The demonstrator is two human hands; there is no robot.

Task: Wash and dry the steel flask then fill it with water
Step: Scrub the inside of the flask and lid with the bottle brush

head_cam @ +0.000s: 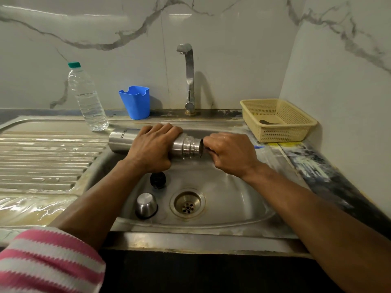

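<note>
The steel flask (121, 139) lies on its side above the back of the sink (232, 199), its open threaded mouth pointing right. My left hand (151, 146) grips the flask round its middle. My right hand (229, 151) is curled at the mouth, seemingly round a thin blue-ended tool (259, 147) whose tip shows past the knuckles; the rest of it is hidden. The flask's steel cup cap (146, 205) stands upside down in the basin, and a black stopper (158, 179) lies behind it.
The tap (189, 77) stands behind the sink with no water running. A clear water bottle (87, 98) and a blue cup (135, 102) stand at the back left, a beige basket (277, 120) at the right. A ribbed drainboard (46, 157) lies left, and the drain (187, 206) is in the basin.
</note>
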